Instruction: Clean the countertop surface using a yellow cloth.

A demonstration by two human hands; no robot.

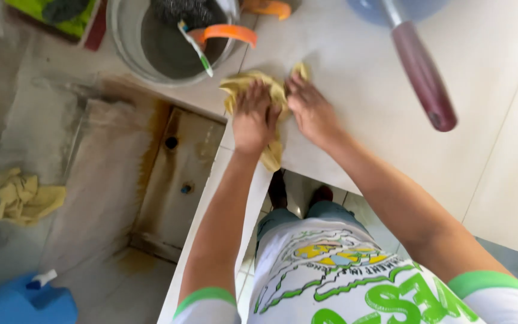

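Note:
A crumpled yellow cloth (244,83) lies on the white tiled counter (361,66) near its corner edge. My left hand (253,117) presses down on the cloth with fingers bent over it. My right hand (310,108) lies beside it, fingertips gripping the cloth's right part. A strip of the cloth hangs over the counter edge below my left wrist.
A grey metal bucket (151,45) with a scrub pad, a toothbrush and orange pieces stands behind the cloth. A maroon-handled pan (421,72) lies to the right. Below left is a stained floor recess (175,174), another yellow rag (22,195) and a blue spray bottle (22,300).

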